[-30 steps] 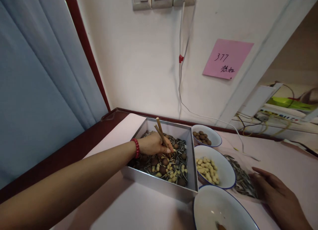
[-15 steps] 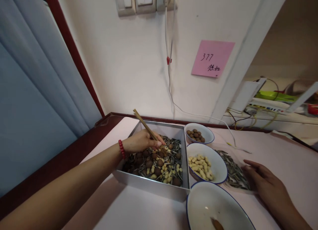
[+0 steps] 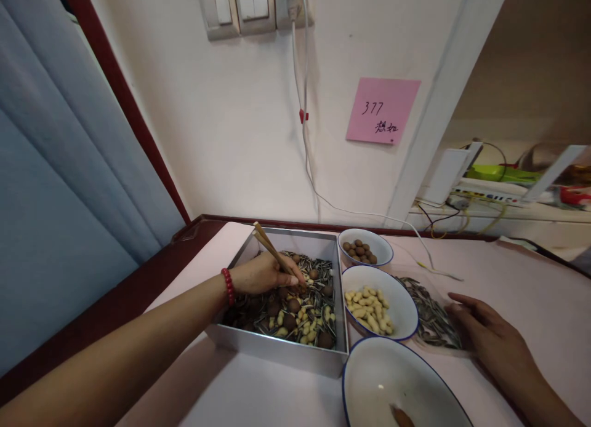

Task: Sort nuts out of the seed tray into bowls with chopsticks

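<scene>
My left hand (image 3: pixel 264 274), with a red bead bracelet at the wrist, grips a pair of wooden chopsticks (image 3: pixel 269 248) whose tips dip into a grey square box (image 3: pixel 277 352) of mixed sunflower seeds, peanuts and brown nuts. My right hand (image 3: pixel 489 335) lies flat with fingers stretched out, beside a pile of sunflower seeds (image 3: pixel 429 316) on the pale pink table. To the right of the box stand three white bowls: one with brown nuts (image 3: pixel 364 248), one with peanuts (image 3: pixel 376 304), and a near one (image 3: pixel 401 387) almost bare.
A white wall rises behind the table with switches (image 3: pixel 240 5), a hanging white cable (image 3: pixel 305 138) and a pink note (image 3: pixel 382 110). A blue curtain (image 3: pixel 60 187) hangs at the left. Cables and devices (image 3: pixel 484 193) clutter a ledge at the right.
The view has shifted, so everything sits further left and lower. My left hand's chopsticks have tilted back and worked in the box; my right hand has stayed by the seeds.
</scene>
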`<state>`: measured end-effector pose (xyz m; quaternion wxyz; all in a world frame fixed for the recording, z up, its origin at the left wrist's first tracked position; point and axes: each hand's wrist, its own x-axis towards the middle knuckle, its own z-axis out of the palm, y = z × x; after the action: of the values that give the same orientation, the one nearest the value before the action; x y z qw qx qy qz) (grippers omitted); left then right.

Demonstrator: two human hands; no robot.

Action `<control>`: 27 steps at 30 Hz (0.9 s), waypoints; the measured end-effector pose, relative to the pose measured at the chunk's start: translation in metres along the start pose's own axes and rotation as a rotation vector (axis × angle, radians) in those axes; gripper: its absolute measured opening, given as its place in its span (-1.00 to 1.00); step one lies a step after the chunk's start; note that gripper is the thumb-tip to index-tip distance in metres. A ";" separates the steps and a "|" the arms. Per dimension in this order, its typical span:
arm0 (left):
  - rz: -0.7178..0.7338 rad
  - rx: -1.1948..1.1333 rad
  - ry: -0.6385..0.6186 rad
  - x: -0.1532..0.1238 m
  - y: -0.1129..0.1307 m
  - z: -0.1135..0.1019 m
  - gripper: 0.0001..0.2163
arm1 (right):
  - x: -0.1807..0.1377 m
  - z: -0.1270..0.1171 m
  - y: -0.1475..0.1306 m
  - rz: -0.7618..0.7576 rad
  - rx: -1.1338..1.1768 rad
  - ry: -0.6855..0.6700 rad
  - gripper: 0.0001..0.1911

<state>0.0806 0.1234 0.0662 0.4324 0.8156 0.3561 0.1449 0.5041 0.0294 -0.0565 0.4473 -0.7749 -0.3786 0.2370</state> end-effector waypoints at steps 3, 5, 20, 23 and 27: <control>0.008 0.018 -0.021 0.003 -0.003 0.002 -0.83 | -0.002 0.000 -0.003 0.007 -0.001 0.003 -0.33; 0.016 0.022 -0.030 0.004 -0.005 0.003 -0.81 | -0.002 0.000 -0.005 0.013 0.000 0.003 -0.33; 0.028 0.023 0.038 -0.005 0.004 0.001 -0.84 | -0.009 -0.002 -0.018 0.017 -0.024 0.002 -0.29; 0.019 0.041 0.059 -0.004 0.005 0.002 -0.85 | -0.009 -0.002 -0.019 0.024 -0.017 0.003 -0.29; 0.015 0.068 0.054 -0.003 0.003 0.003 -0.84 | -0.010 -0.003 -0.019 0.036 -0.031 0.001 -0.29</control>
<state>0.0817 0.1185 0.0674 0.3936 0.8283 0.3662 0.1580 0.4934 0.0260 -0.0386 0.4311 -0.7886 -0.3679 0.2385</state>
